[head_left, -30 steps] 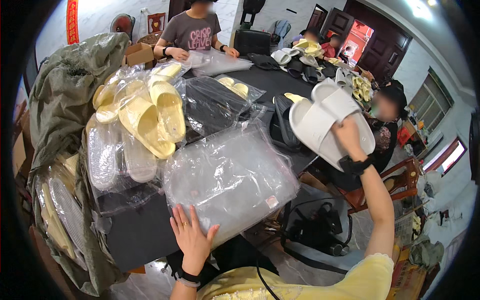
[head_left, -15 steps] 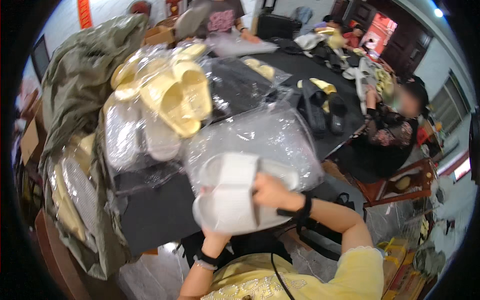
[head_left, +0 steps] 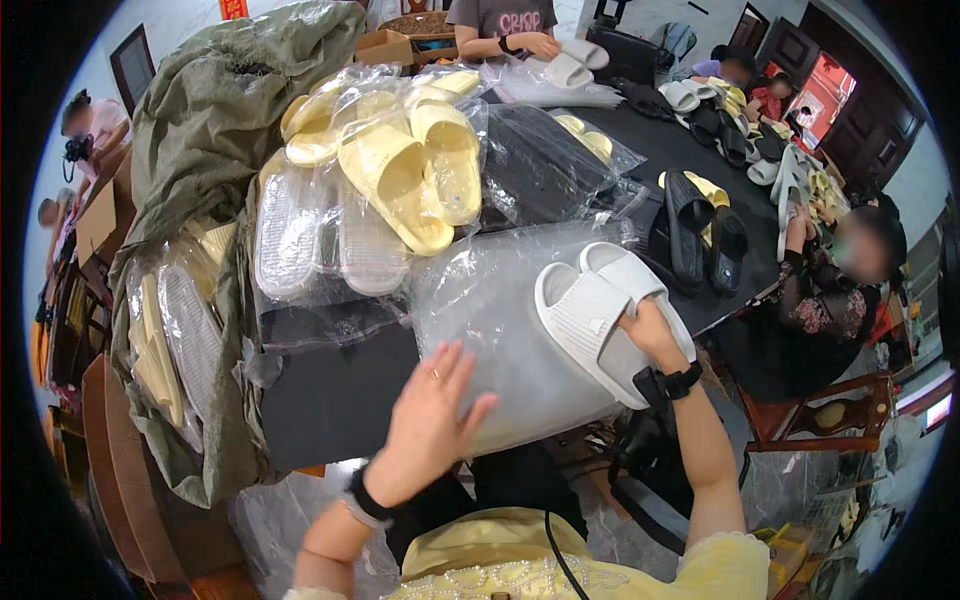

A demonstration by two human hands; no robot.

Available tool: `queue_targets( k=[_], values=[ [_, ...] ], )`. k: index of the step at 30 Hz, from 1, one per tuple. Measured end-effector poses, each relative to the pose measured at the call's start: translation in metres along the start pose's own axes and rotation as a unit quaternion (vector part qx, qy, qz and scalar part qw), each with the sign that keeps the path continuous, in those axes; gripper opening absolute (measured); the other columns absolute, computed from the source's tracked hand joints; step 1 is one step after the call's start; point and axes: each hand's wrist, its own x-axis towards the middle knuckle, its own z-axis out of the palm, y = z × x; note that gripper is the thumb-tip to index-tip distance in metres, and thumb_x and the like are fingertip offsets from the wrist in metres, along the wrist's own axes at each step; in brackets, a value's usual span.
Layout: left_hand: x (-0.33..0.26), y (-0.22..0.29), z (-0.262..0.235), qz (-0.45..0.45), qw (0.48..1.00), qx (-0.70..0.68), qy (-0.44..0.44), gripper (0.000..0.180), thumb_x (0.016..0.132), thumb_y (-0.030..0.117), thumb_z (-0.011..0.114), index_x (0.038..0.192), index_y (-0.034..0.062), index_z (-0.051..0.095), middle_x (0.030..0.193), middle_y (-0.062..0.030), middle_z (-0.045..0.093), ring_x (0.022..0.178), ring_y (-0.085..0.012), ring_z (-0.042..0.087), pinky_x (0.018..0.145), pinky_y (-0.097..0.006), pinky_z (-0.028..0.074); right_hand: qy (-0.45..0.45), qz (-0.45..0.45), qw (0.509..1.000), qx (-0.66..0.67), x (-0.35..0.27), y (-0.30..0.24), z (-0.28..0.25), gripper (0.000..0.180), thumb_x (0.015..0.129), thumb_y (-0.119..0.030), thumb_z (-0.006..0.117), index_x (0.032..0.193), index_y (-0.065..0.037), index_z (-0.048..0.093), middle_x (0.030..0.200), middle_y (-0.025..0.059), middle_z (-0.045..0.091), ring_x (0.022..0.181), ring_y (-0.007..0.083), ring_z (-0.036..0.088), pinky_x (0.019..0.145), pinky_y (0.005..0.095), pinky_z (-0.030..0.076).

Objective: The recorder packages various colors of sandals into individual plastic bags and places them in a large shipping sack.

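Observation:
A pair of white slide slippers (head_left: 580, 318) is in my right hand (head_left: 652, 333), its fingers tucked under the straps. The slippers are side by side, tilted, over the right part of a stack of clear plastic bags (head_left: 480, 310). My left hand (head_left: 430, 425) holds nothing; its fingers are spread above the near left edge of the bags. Beyond the bags lie yellow slide slippers (head_left: 395, 180) wrapped in clear plastic, and beside them bagged white slippers (head_left: 288, 245) show their ribbed soles.
A green woven sack (head_left: 200, 130) with bagged slippers stands at the left. Black slippers (head_left: 690, 235) lie on the black table (head_left: 330, 410) to the right. A person (head_left: 830, 290) sits at the right edge, and another (head_left: 500, 30) handles grey slippers (head_left: 575, 65) at the far side.
My right hand has moved the white slippers to the right over the bags. My left hand has let go of them and opened. The far person now holds grey slippers lower, over plastic bags.

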Motion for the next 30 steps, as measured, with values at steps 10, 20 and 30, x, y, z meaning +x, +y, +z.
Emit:
queue_targets(
  k=[10, 20, 30],
  values=[
    [0.138, -0.072, 0.011, -0.047, 0.998, 0.028, 0.026, 0.028, 0.083, 0.021, 0.065, 0.096, -0.0039, 0.062, 0.079, -0.0221, 0.063, 0.078, -0.037, 0.062, 0.069, -0.038, 0.049, 0.006, 0.018, 1.0, -0.023, -0.007, -0.022, -0.005, 0.043, 0.078, -0.018, 0.063, 0.115, 0.001, 0.053, 0.121, 0.0256, 0.049, 0.107, 0.042, 0.049, 0.087, 0.0445, 0.043],
    [0.126, -0.142, 0.04, -0.214, 0.965, -0.113, 0.102, 0.017, 0.083, 0.011, 0.059, 0.083, -0.0064, 0.058, 0.066, -0.0187, 0.061, 0.061, -0.0316, 0.062, 0.06, -0.04, 0.047, 0.046, 0.006, 0.999, -0.012, -0.016, -0.037, -0.013, 0.038, 0.078, -0.017, 0.063, 0.111, 0.0, 0.056, 0.116, 0.0224, 0.054, 0.102, 0.0404, 0.052, 0.084, 0.0453, 0.043],
    [0.023, -0.018, 0.038, -0.039, 0.983, 0.177, -0.02, 0.066, 0.081, 0.03, 0.063, 0.131, -0.0028, 0.037, 0.139, -0.0224, 0.033, 0.131, -0.0388, 0.029, 0.105, -0.048, 0.027, 0.07, -0.027, 0.997, -0.021, -0.01, -0.011, -0.004, 0.039, 0.078, -0.015, 0.062, 0.111, 0.003, 0.055, 0.11, 0.0244, 0.057, 0.101, 0.0399, 0.054, 0.084, 0.0423, 0.044]
  ],
)
